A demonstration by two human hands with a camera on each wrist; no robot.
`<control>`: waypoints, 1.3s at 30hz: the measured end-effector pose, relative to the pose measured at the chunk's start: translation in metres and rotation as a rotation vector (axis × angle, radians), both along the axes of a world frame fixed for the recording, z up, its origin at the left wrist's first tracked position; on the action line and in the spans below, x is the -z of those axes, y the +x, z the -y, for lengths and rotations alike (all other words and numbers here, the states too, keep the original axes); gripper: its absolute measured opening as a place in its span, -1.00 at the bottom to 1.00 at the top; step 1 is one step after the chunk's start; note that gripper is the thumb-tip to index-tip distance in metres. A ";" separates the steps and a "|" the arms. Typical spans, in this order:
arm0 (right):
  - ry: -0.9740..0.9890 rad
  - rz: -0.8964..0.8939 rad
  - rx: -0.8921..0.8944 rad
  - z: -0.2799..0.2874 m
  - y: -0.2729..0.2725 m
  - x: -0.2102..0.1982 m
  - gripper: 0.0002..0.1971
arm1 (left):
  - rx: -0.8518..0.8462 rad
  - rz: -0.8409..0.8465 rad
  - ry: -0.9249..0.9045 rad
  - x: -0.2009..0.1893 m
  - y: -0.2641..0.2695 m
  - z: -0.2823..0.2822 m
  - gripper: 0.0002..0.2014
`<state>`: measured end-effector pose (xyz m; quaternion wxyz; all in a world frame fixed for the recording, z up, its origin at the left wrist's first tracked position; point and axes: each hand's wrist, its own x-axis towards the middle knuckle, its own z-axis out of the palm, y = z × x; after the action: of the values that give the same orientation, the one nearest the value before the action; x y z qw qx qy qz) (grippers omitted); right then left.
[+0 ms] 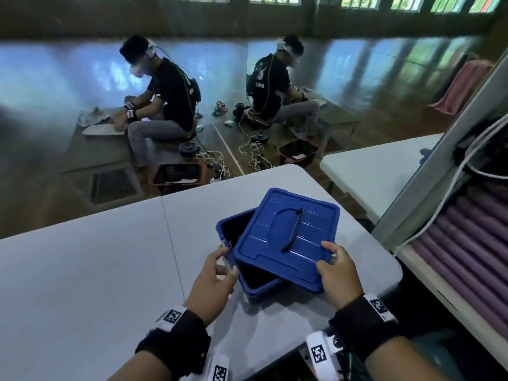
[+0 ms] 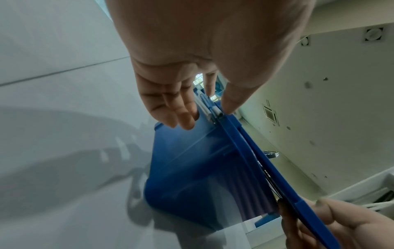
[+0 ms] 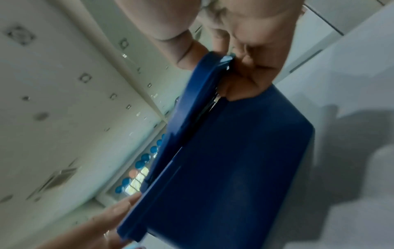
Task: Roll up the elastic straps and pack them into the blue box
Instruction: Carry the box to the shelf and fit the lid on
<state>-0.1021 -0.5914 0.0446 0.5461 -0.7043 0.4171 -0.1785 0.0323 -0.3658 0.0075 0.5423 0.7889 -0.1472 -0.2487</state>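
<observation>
Head view: right hand (image 1: 336,273) pinches lid (image 1: 288,235) corner, skewed over blue box (image 1: 258,287); left hand (image 1: 213,281) grips box's near-left rim.

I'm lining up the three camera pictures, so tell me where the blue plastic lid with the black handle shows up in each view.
Head: the blue plastic lid lies askew over the open blue plastic box, centre right, right hand gripping its near corner.
Left wrist: seen edge-on, a blue strip running diagonally to lower right.
Right wrist: edge-on again, centre, running down-left from the fingers.
Shared landmark: the box's side wall.
</observation>
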 end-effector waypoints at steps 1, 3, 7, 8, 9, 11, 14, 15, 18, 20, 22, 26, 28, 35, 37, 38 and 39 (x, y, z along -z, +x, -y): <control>-0.018 -0.021 -0.061 0.003 -0.003 0.001 -0.56 | -0.009 0.001 0.004 0.000 -0.001 0.001 -0.54; -0.076 -0.121 -0.224 0.010 -0.009 0.002 -0.58 | -0.040 0.006 0.013 -0.001 -0.004 0.004 -0.55; -0.191 -0.254 -0.558 0.023 -0.021 -0.003 -0.48 | -0.126 0.004 0.022 -0.003 -0.008 0.010 -0.50; -0.258 -0.277 -0.627 0.027 -0.022 -0.002 -0.46 | -0.145 0.002 0.026 -0.003 -0.009 0.013 -0.47; -0.337 -0.293 -0.685 0.031 -0.021 0.001 -0.45 | -0.170 0.002 0.025 -0.003 -0.010 0.015 -0.45; -0.502 -0.281 -0.736 0.035 -0.019 0.009 -0.48 | -0.227 0.005 0.029 -0.004 -0.012 0.020 -0.41; -0.829 -0.200 -0.749 0.035 -0.011 0.016 -0.55 | -0.272 0.006 0.034 -0.006 -0.015 0.029 -0.41; -0.927 -0.176 -0.726 0.032 -0.007 0.016 -0.57 | -0.274 0.007 0.035 -0.007 -0.015 0.032 -0.44; -1.057 -0.135 -0.699 0.023 0.007 0.009 -0.64 | -0.301 0.005 0.049 -0.008 -0.017 0.037 -0.46; -1.063 -0.168 -0.749 0.017 0.015 0.008 -0.58 | -0.337 -0.011 0.063 -0.008 -0.016 0.040 -0.43; -1.058 -0.229 -0.809 0.010 0.024 0.007 -0.53 | -0.370 -0.034 0.059 -0.009 -0.016 0.042 -0.41; -1.020 -0.254 -0.869 -0.001 0.032 0.007 -0.58 | -0.435 -0.041 0.057 -0.008 -0.015 0.042 -0.38; -0.970 -0.229 -0.894 -0.001 0.032 0.006 -0.61 | -0.466 -0.048 0.051 -0.008 -0.014 0.040 -0.27; -0.793 -0.136 -0.486 0.051 0.035 -0.008 -0.63 | -0.540 0.003 0.071 -0.013 -0.011 0.036 -0.27; -0.641 -0.263 -0.409 0.075 0.040 -0.007 -0.49 | -0.562 0.020 0.067 -0.014 -0.011 0.036 -0.26; -0.530 -0.287 -0.391 0.084 0.042 -0.008 -0.43 | -0.570 0.015 0.057 -0.016 -0.010 0.037 -0.27; -0.390 -0.276 -0.378 0.095 0.045 -0.002 -0.40 | -0.582 0.009 0.036 -0.017 -0.010 0.038 -0.31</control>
<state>-0.0571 -0.6865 0.0470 0.3621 -0.8786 0.3067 -0.0529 0.0226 -0.4038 0.0249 0.5760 0.8086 0.0875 -0.0819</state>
